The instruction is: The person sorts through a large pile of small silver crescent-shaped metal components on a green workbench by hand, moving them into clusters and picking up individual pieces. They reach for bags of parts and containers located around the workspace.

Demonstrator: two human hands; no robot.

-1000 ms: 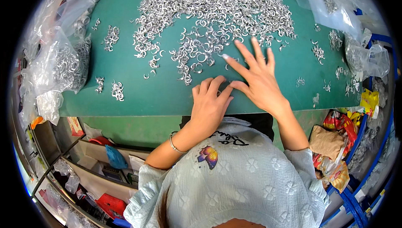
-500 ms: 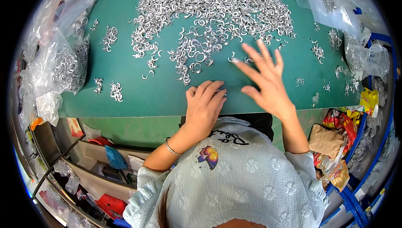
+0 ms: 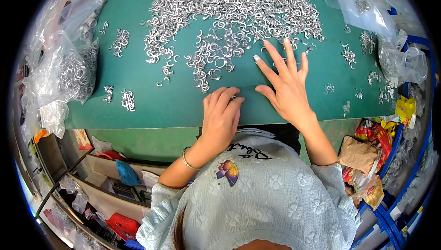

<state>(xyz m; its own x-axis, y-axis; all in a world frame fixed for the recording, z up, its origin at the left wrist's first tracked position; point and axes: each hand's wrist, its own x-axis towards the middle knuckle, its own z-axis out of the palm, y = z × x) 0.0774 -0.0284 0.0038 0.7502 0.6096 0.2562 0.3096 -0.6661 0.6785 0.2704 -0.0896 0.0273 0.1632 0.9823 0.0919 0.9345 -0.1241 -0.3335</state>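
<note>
Many small silvery C-shaped metal pieces (image 3: 229, 2) lie heaped across the far middle of the green table (image 3: 151, 107). A looser cluster of the same pieces (image 3: 213, 57) spreads nearer to me. Close to the front edge, my left hand (image 3: 221, 114) is curled with its fingertips down. A bit of silvery metal shows between its thumb and fingers; how many pieces it covers is hidden. My right hand (image 3: 289, 87) lies palm down with fingers spread, to the right of the cluster. Its longest fingertips reach the near right border of the heap.
Small groups of metal pieces (image 3: 127, 100) sit at the table's left, and others (image 3: 349, 57) at the right. Clear plastic bags of pieces (image 3: 76, 73) stand at the left edge, with more bags (image 3: 390, 61) at the right. Below are shelves (image 3: 110, 169) and colourful wrappers (image 3: 374, 139).
My right hand has shifted slightly left and away from me, its fingertips now nearer the heap. My left hand has drawn slightly left, and less metal shows beside its fingers.
</note>
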